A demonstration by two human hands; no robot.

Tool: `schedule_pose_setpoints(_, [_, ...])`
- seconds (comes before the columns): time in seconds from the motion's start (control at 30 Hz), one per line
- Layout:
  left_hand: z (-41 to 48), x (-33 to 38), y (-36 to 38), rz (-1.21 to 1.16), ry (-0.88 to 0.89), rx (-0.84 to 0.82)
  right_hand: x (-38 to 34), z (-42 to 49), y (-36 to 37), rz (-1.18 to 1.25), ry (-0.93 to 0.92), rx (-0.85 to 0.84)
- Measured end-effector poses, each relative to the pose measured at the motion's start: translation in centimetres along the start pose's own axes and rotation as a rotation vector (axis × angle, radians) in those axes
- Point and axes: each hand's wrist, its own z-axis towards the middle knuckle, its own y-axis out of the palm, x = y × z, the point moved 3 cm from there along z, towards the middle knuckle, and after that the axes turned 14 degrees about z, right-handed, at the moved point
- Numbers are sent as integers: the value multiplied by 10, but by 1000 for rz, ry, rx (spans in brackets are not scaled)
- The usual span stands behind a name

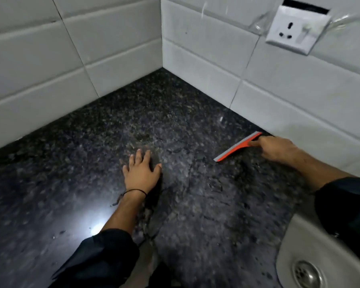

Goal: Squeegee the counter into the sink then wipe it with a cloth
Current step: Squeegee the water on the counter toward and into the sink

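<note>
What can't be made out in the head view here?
- Orange squeegee: handle hidden inside the right hand.
- White sink: mostly cut off by the bottom-right edge and the dark sleeve.
- Wiping cloth: not in view.
- Water on the black speckled counter: blurred, unclear.
- Left hand: flat, nothing held.
</note>
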Motion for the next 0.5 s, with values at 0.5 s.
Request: schedule_pose_setpoints(0.5, [-29, 6, -3, 154, -68, -155, 16, -66, -14, 334, -12, 205])
